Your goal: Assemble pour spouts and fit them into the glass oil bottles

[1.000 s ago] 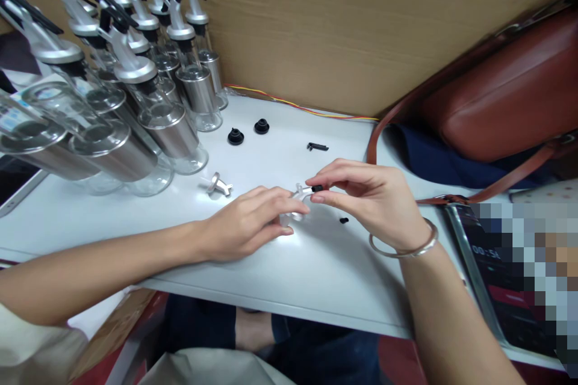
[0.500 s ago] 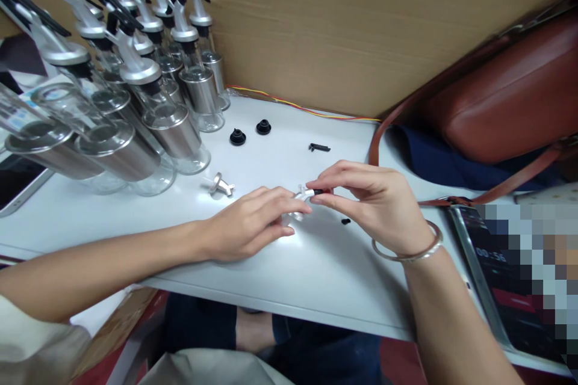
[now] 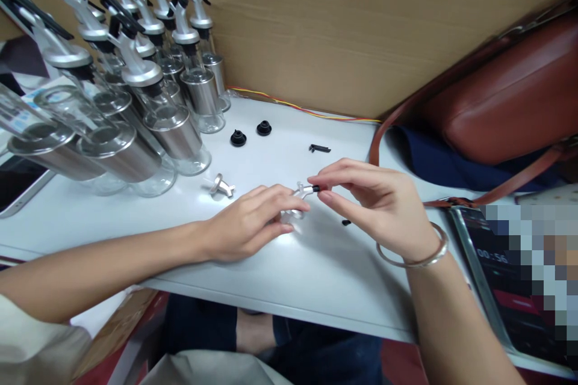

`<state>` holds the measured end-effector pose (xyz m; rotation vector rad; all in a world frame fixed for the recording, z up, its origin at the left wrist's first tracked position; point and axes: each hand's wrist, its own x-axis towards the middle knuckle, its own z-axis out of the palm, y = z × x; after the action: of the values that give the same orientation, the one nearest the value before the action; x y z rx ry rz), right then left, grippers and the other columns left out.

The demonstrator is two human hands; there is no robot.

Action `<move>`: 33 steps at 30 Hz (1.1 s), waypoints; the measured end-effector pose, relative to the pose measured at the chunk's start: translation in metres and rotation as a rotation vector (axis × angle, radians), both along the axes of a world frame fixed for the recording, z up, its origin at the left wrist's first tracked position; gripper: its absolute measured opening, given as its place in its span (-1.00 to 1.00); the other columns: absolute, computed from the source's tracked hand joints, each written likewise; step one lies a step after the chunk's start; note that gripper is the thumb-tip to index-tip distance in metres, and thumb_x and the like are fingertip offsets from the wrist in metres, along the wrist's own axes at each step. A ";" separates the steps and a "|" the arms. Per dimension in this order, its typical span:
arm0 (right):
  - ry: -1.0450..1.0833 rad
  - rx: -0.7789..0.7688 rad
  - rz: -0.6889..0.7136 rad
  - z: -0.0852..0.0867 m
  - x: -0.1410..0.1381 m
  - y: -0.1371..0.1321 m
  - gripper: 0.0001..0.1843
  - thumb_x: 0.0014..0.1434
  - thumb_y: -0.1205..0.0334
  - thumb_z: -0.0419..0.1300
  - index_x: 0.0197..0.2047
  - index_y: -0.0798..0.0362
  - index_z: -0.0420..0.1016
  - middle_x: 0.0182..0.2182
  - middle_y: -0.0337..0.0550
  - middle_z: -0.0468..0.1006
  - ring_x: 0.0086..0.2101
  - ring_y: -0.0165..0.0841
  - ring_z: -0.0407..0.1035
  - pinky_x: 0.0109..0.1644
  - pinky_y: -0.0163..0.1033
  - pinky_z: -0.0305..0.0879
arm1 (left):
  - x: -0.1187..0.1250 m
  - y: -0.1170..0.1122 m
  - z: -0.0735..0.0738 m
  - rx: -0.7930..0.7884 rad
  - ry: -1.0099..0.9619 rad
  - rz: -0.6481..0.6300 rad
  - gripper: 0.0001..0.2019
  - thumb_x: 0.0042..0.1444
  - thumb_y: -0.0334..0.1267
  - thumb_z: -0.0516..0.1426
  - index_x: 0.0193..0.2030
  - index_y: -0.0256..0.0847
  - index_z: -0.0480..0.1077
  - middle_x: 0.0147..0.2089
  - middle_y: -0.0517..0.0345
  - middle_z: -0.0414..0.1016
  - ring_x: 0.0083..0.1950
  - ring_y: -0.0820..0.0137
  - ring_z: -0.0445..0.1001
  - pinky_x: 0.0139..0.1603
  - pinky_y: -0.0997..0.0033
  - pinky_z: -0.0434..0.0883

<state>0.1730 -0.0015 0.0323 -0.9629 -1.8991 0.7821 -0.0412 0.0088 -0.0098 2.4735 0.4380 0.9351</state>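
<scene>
My left hand (image 3: pixel 259 219) is closed around a silver pourer spout (image 3: pixel 300 194), low over the table. The thumb and fingertips of my right hand (image 3: pixel 374 201) pinch a small black tip (image 3: pixel 316 189) at the spout's end. Left of my left hand lies another silver spout (image 3: pixel 221 185) on its side. Two black ribbed stoppers (image 3: pixel 251 133) rest farther back, and a black lever (image 3: pixel 320 148) lies beyond my right hand. A tiny black piece (image 3: pixel 346 222) sits under my right hand, partly hidden.
Several glass bottles with steel sleeves (image 3: pixel 174 135) crowd the left of the white table (image 3: pixel 280 283), most topped with pourers. A cardboard panel (image 3: pixel 316 30) rises behind. On the right are a brown leather bag (image 3: pixel 510 96) and a phone showing a timer (image 3: pixel 497 271).
My right hand has shifted very slightly to the right, and more of the black tip shows between its fingers and the spout. My left hand stays in place around the spout.
</scene>
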 end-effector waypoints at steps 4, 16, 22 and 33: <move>0.032 -0.056 -0.045 0.000 0.001 0.000 -0.91 0.08 0.36 0.28 -0.31 0.03 0.59 -0.37 -0.13 0.62 -0.34 -0.33 0.48 -0.25 -0.20 0.43 | 0.000 0.000 0.000 -0.007 -0.012 -0.002 -0.77 0.29 -0.35 -0.01 0.07 -0.20 0.20 -0.08 -0.02 0.45 -0.05 0.33 0.43 -0.03 0.30 0.42; -0.017 -0.010 -0.051 0.000 0.003 0.001 -0.96 0.08 0.34 0.30 -0.37 0.01 0.56 -0.41 -0.16 0.59 -0.37 -0.35 0.45 -0.24 -0.20 0.38 | 0.000 0.000 0.000 -0.007 -0.032 -0.020 -0.77 0.29 -0.36 -0.01 0.07 -0.20 0.19 -0.09 -0.01 0.44 -0.08 0.34 0.42 -0.06 0.32 0.44; -0.036 -0.008 -0.064 -0.001 0.003 0.002 -0.96 0.07 0.30 0.30 -0.41 0.01 0.56 -0.43 -0.16 0.60 -0.40 -0.33 0.46 -0.26 -0.19 0.39 | 0.000 -0.001 0.002 -0.052 0.018 -0.014 -0.79 0.29 -0.37 -0.02 0.06 -0.21 0.20 -0.10 0.01 0.43 -0.12 0.38 0.44 -0.12 0.39 0.46; -0.036 -0.035 -0.081 -0.003 0.002 0.004 -0.92 0.06 0.23 0.32 -0.45 0.01 0.58 -0.47 -0.16 0.62 -0.44 -0.33 0.46 -0.31 -0.20 0.39 | -0.001 -0.002 0.001 -0.143 0.053 -0.038 -0.74 0.29 -0.37 -0.01 0.11 -0.21 0.19 -0.03 -0.02 0.42 -0.10 0.39 0.49 -0.13 0.43 0.48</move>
<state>0.1750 0.0026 0.0292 -1.0750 -1.8707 0.7575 -0.0426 0.0070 -0.0084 2.3724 0.4580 0.7959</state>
